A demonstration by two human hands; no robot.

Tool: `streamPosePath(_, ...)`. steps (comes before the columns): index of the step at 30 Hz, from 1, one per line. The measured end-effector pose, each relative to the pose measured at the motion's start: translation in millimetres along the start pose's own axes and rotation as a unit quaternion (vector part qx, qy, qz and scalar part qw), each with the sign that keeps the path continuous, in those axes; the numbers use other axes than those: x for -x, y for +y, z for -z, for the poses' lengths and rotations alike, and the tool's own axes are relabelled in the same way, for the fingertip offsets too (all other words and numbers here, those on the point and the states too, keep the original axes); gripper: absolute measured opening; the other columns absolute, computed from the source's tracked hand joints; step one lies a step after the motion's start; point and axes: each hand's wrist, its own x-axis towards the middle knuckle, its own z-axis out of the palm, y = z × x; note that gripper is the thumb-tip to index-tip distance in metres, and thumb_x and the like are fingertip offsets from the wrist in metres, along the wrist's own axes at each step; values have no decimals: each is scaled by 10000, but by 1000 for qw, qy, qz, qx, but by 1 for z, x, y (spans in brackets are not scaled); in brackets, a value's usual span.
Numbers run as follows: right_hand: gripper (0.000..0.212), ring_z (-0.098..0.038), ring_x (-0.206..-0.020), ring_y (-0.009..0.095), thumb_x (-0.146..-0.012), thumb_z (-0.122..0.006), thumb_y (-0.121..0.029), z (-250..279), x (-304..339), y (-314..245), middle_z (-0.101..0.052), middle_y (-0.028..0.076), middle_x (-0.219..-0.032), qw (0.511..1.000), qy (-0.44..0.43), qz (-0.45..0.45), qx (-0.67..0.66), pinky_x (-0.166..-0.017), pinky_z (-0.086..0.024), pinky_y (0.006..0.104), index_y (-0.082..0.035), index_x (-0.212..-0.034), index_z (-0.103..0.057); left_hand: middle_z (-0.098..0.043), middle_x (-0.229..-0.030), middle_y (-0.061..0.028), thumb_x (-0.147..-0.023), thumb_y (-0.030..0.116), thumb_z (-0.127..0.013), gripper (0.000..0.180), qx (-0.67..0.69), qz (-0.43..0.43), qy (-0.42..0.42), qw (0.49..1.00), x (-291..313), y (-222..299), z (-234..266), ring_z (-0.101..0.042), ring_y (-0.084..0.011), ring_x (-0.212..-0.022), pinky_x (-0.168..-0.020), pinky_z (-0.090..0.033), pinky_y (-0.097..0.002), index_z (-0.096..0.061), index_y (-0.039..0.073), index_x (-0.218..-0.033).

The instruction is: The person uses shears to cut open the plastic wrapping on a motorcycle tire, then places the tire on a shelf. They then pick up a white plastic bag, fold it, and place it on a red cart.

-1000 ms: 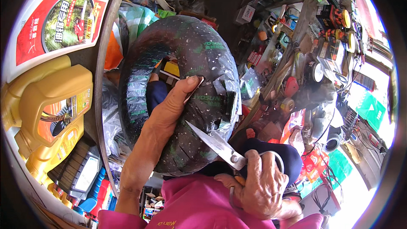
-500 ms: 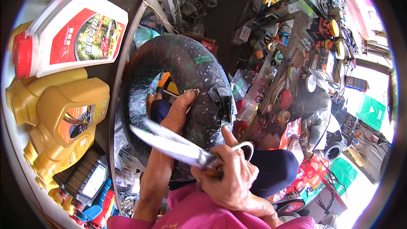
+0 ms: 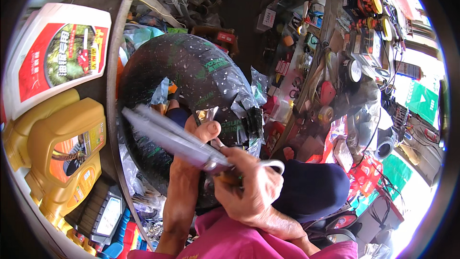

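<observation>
One pair of scissors [image 3: 178,143], axis diagonal, tips leftward, in curled right hand [image 3: 250,183]; left hand [image 3: 204,132] at tyre [image 3: 191,64], grip unclear

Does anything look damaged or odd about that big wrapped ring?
Yes: on the right side of the dark ring, the plastic wrapping looks crumpled and ragged, with loose edges, while its upper part lies fairly smooth.

black film-wrapped tyre [image 3: 207,79] | scissors [image 3: 173,140] | blurred blades pointing upper left
</observation>
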Motion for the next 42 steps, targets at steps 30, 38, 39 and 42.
streamPosePath(30, 363, -634, -720, 102, -735, -790, 0, -8, -1, 48, -629, 47, -813, 767, 154, -426, -454, -654, -546, 240, -29, -913, -475, -626, -1109, -127, -479, -1, -751, 851, -84, 100, 28, 991, 12, -2, 3, -630, -209, -975, -850, -510, -317, -475, -39, -1283)
streamPosePath(38, 519, -498, -628, 39, -714, -849, -208, 8, 27, 39, -569, -14, -732, 858, 99, -377, -334, -546, -431, 211, -16, -1042, -495, -591, -1199, -141, -446, 27, -773, 1002, -80, 84, 56, 992, 14, 3, -6, -606, -235, -1058, -890, -495, -334, -393, -23, -1372)
streamPosePath(39, 571, -494, -603, 43, -708, -853, -234, 21, 36, 36, -563, -8, -714, 886, 43, -336, -318, -527, -428, 215, -3, -1073, -481, -588, -1207, -140, -441, 26, -776, 1011, -73, 69, 67, 993, 16, 3, -6, -603, -236, -1065, -890, -494, -334, -391, -21, -1375)
streamPosePath(42, 714, -486, -528, 64, -685, -861, -336, 54, 51, 22, -539, 8, -654, 933, -107, -269, -212, -472, -413, 227, 22, -1135, -440, -589, -1199, -129, -421, 17, -788, 1029, -95, 91, 88, 987, 15, 8, -4, -602, -236, -1056, -886, -495, -336, -396, -24, -1371)
